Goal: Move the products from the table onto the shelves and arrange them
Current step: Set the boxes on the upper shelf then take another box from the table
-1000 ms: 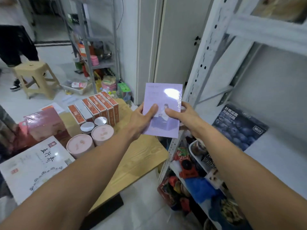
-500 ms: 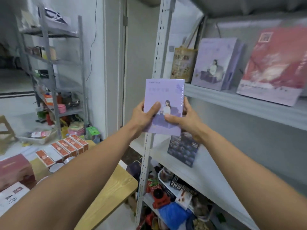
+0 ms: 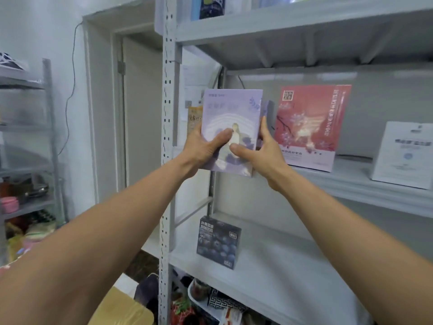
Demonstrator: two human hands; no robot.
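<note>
Light: soft, cool, even indoor; source outside my view.
Shadow: dim under the grey metal upper shelf [image 3: 304, 50].
Glare: pale sheen on the flat lilac film-wrapped box [image 3: 230, 127] I hold.
Focus: soft throughout, print smeared.
Edges: wide-angle bend; my forearms [image 3: 93, 242] stretched.

Two bare arms, seen from the wearer's own head.
The left forearm [image 3: 105, 231] and right forearm [image 3: 339, 226] are uncovered from the lower corners of the view up to the wrists. The left hand [image 3: 206, 146] and right hand [image 3: 264, 151] are likewise bare, their finer detail blurred.
</note>
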